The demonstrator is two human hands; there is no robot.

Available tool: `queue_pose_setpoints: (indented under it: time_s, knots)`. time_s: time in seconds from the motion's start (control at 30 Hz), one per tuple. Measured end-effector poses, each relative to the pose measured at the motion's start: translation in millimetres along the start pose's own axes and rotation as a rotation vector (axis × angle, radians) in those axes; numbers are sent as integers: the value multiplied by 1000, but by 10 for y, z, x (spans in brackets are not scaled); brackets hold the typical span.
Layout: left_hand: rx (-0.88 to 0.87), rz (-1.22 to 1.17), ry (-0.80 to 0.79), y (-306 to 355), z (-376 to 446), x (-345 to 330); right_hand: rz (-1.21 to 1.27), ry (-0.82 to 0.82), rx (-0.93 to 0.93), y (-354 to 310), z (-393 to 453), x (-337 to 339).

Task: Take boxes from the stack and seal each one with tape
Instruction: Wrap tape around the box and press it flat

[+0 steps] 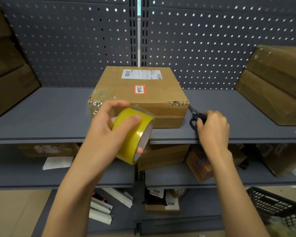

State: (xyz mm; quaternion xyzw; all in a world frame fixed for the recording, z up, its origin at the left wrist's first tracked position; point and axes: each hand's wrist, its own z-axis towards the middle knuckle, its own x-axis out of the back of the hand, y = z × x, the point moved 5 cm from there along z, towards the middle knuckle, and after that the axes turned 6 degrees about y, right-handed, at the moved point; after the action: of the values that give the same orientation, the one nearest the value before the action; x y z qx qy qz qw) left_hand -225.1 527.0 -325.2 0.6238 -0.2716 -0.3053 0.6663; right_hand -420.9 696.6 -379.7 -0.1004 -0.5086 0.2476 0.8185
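Observation:
A brown cardboard box (140, 93) with a white shipping label and a small red sticker sits on the grey shelf (55, 113), its front left corner wrapped in clear tape. My left hand (106, 127) grips a yellow roll of tape (133, 134) in front of the box, and a clear strip runs from the roll to the box's front edge. Just right of the box, my right hand (212, 125) curls round the dark blue handles of scissors (194, 117) lying on the shelf, blades pointing at the box's right corner.
Stacks of brown boxes stand at the left (9, 79) and right (277, 86) ends of the shelf, against a perforated back panel. Lower shelves hold more boxes (164, 156), papers and packets. A black plastic basket (273, 204) sits on the floor at lower right.

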Motion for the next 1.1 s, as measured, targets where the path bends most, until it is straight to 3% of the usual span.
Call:
queue_pose_setpoints:
  time_s: [0.3, 0.43, 0.63, 0.77, 1.1]
  knots:
    - [-331, 271, 79, 366, 58, 193, 346, 179, 98, -319, 220, 474]
    - [-377, 389, 73, 477, 111, 351, 432, 160, 204, -627, 252, 523]
    - [-507, 901, 241, 455, 236, 795, 382, 103, 356, -1062, 110, 424]
    - [-474, 1110, 271, 342, 445, 1138, 386, 78, 413, -1340, 9, 369]
    - [-399, 1394, 136, -139, 964, 1487, 387, 25, 457, -1958, -212, 169]
